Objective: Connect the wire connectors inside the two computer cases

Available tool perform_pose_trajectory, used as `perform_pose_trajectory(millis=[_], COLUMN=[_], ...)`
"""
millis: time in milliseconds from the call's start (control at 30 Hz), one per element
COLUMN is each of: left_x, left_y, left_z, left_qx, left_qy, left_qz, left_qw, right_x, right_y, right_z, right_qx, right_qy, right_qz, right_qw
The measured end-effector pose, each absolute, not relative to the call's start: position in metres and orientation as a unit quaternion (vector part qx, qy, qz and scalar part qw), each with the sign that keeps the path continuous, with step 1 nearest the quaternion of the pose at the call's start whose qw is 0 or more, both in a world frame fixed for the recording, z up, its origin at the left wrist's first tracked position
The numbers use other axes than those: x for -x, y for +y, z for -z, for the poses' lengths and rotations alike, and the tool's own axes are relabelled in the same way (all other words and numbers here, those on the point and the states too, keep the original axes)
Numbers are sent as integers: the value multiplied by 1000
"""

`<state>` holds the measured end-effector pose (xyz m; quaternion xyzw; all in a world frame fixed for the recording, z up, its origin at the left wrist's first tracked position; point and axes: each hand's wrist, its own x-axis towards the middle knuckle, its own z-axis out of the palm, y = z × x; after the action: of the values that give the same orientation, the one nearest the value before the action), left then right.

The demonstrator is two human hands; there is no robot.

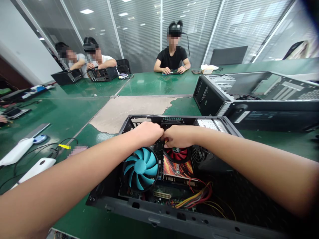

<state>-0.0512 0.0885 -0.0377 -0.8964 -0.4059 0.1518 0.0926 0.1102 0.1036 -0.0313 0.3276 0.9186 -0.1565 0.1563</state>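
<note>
Before me lies an open black computer case [159,207] with its inner parts showing. My left hand [151,133] reaches into its far side, fingers curled closed. Beside it, almost touching, my right hand [178,136] is closed in a pinch at the upper left edge of a red fan [178,154]. What either hand's fingers hold is hidden. The red fan sits on a flame-patterned graphics card [173,167]. Left of it is a large cooler fan with turquoise blades [141,167]. Coloured power cables [196,198] lie at the near side, right of a white socket [162,195].
Another open computer case [269,114] stands at the right rear. White devices [18,151] and black cables lie on the green table [82,111] at left. A person in black [171,59] sits opposite; two people work on cases at the far left.
</note>
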Motion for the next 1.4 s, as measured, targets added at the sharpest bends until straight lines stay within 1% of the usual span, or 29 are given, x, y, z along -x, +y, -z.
perform_pose_trajectory(millis=[200,500,733,967,1400], left_x=[53,47,49,51,49], left_y=[93,87,87,87,89], left_z=[44,35,40,43,43], left_qx=[897,887,895,900,894], left_qy=[-406,-417,-400,-395,-407], left_qz=[-148,-172,-160,-140,-146], left_qw=[87,101,120,116,119], right_x=[-108,-109,-108,-110,-110], right_y=[102,102,102,103,102], right_z=[29,31,32,35,33], right_qx=[-326,-328,-324,-325,-322], right_qy=[919,917,919,921,921], right_qz=[155,156,149,147,158], right_qw=[161,166,166,156,153])
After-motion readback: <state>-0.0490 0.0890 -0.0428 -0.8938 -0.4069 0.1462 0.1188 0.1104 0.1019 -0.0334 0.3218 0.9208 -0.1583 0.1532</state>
